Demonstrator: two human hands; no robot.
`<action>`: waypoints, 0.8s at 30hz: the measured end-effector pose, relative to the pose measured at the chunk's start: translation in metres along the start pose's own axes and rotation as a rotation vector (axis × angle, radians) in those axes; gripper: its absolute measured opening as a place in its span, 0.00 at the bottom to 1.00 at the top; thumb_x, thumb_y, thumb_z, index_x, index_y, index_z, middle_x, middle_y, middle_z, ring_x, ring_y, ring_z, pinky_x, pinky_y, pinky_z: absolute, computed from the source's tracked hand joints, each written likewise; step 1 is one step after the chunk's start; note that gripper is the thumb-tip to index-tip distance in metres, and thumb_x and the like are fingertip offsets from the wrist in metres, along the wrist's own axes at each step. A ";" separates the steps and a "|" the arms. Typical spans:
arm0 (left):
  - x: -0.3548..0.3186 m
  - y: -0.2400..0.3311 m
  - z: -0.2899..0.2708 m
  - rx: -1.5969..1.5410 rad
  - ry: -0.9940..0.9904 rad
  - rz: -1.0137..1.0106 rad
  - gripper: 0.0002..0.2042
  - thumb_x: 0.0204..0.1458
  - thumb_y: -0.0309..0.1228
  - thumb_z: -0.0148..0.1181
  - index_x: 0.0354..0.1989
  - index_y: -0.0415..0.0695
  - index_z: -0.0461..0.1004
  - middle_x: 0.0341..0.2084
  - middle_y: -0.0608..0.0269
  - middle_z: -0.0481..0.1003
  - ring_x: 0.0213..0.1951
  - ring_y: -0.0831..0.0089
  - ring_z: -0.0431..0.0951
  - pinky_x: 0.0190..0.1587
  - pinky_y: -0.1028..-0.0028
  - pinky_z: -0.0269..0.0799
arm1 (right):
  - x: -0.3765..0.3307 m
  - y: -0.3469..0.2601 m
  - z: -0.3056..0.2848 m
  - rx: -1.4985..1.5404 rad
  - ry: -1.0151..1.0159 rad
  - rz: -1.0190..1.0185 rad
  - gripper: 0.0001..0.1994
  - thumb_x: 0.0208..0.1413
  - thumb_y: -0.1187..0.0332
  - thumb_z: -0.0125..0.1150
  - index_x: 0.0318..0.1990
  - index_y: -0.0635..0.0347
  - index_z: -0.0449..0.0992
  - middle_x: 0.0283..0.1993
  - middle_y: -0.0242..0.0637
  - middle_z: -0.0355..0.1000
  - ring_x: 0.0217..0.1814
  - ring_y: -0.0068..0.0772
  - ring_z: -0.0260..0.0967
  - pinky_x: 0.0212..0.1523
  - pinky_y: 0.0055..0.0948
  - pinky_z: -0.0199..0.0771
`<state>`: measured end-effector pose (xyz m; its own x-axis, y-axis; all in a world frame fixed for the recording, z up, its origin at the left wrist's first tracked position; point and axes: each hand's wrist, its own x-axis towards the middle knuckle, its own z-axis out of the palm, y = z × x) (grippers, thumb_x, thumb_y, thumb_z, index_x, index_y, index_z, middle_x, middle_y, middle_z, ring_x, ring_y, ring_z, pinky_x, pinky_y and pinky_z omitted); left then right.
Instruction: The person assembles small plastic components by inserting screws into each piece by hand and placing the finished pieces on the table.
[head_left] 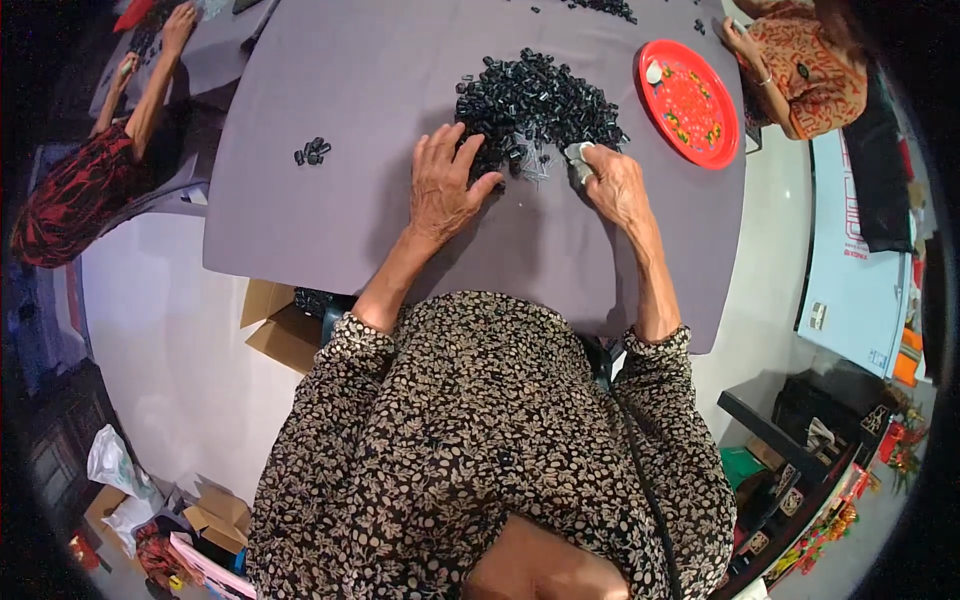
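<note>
A heap of small glossy black pieces (545, 95) lies on the table in front of me. At its near edge is a little bunch of clear, thin sticks or strips (537, 160). My left hand (440, 185) rests along the heap's left edge, palm down, fingers spread and thumb apart, with no grip on anything. To the right of the clear strips, my right hand (615, 188) is closed around a small greyish-white object (578, 158); its kind is mostly hidden by my fingers. A few loose black pieces (313, 151) sit apart on the left.
The grey-covered table (330, 90) fills the space ahead. A red oval tray (648, 95) with a small white item (654, 73) stands right of the heap. Co-workers' arms (150, 85) show at far left and a person (805, 65) at far right. A cardboard box (285, 335) is below the front edge.
</note>
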<state>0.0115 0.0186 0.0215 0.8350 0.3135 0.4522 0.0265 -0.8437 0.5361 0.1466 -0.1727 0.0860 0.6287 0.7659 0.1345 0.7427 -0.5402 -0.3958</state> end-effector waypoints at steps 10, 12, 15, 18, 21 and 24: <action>0.014 0.013 -0.002 -0.085 0.096 0.090 0.18 0.39 0.36 0.61 0.39 0.43 0.71 0.43 0.54 0.66 0.49 0.57 0.63 0.50 0.59 0.57 | -0.004 -0.017 0.008 -0.123 -0.093 -0.001 0.04 0.40 0.75 0.51 0.27 0.62 0.68 0.27 0.46 0.67 0.30 0.50 0.67 0.31 0.41 0.67; 0.017 0.020 0.003 -0.104 0.118 0.147 0.15 0.38 0.33 0.61 0.36 0.43 0.72 0.40 0.56 0.68 0.47 0.58 0.65 0.47 0.61 0.60 | -0.008 -0.013 0.008 -0.159 -0.098 0.013 0.04 0.41 0.73 0.52 0.26 0.62 0.67 0.27 0.46 0.68 0.30 0.50 0.67 0.30 0.41 0.67; 0.021 0.029 0.012 -0.157 0.026 0.241 0.10 0.36 0.27 0.61 0.30 0.44 0.72 0.29 0.63 0.68 0.38 0.64 0.66 0.38 0.65 0.62 | -0.013 -0.014 0.008 -0.157 -0.069 0.056 0.05 0.41 0.72 0.53 0.27 0.61 0.68 0.27 0.46 0.68 0.30 0.50 0.67 0.30 0.41 0.67; 0.024 0.038 0.018 -0.073 -0.097 0.202 0.07 0.35 0.27 0.61 0.25 0.43 0.71 0.26 0.63 0.66 0.34 0.64 0.66 0.36 0.65 0.61 | -0.016 -0.022 0.016 -0.065 0.010 0.013 0.04 0.39 0.76 0.51 0.27 0.60 0.68 0.24 0.45 0.68 0.28 0.49 0.67 0.28 0.43 0.67; 0.020 0.041 0.034 0.004 -0.100 0.228 0.05 0.35 0.29 0.60 0.20 0.44 0.70 0.22 0.63 0.65 0.30 0.64 0.65 0.32 0.66 0.60 | -0.020 -0.024 0.029 -0.048 -0.041 0.017 0.05 0.39 0.77 0.51 0.28 0.61 0.67 0.25 0.46 0.67 0.29 0.51 0.66 0.29 0.42 0.67; 0.013 0.043 0.043 0.020 -0.132 0.247 0.05 0.36 0.30 0.59 0.17 0.45 0.70 0.21 0.63 0.65 0.30 0.64 0.65 0.31 0.66 0.60 | -0.031 -0.027 0.038 -0.069 -0.032 0.026 0.05 0.38 0.76 0.51 0.26 0.62 0.67 0.24 0.46 0.67 0.28 0.51 0.66 0.28 0.43 0.66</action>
<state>0.0472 -0.0322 0.0196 0.8817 0.0389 0.4703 -0.1770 -0.8966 0.4059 0.0986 -0.1690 0.0577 0.6413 0.7613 0.0955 0.7409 -0.5821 -0.3350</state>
